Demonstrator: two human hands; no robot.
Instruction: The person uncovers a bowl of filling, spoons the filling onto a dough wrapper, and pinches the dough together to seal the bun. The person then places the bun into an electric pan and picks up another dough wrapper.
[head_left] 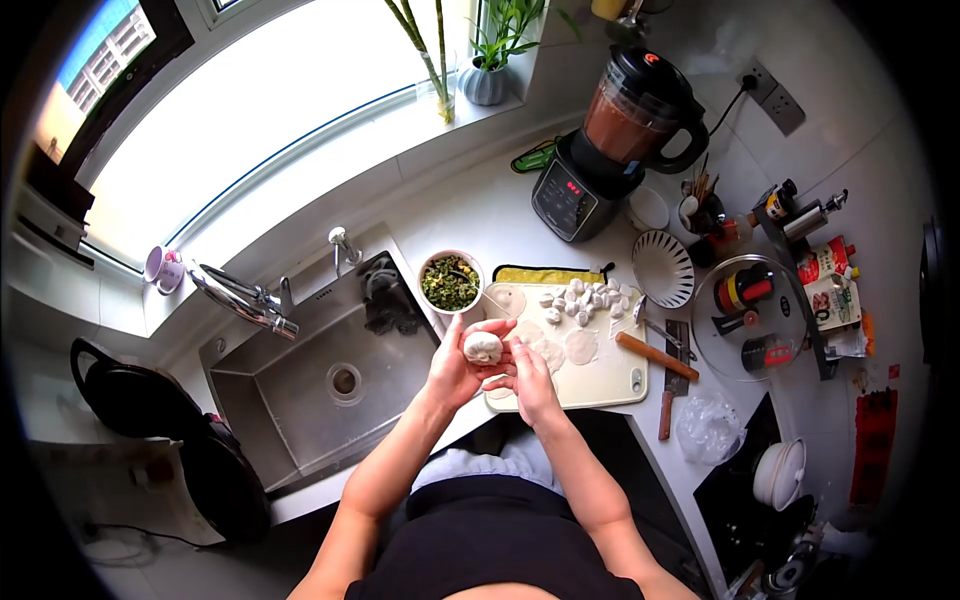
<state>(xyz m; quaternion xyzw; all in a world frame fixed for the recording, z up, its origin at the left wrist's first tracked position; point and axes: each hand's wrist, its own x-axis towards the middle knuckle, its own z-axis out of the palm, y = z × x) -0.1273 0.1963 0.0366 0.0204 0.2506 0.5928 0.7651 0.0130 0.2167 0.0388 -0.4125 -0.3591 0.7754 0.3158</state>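
Note:
A round, pleated white dumpling (483, 348) rests on the palm and fingers of my left hand (457, 366). My right hand (528, 378) is close beside it, its fingers apart, some reaching toward the dumpling. Just beyond my hands a bowl of chopped green and yellow filling (450, 283) stands at the sink's edge, with a utensil in it. The pale cutting board (610, 385) carries flat dough rounds (581, 347) and a pile of small dough pieces (585, 300). A wooden rolling pin (657, 356) lies across the board's right edge.
Left of my hands is the steel sink (300, 400) with its faucet (245, 300). A blender (625, 130) stands at the back, near a striped plate (663, 269). To the right are a cleaver (677, 345), a plastic bag (709, 428) and a glass lid (752, 318).

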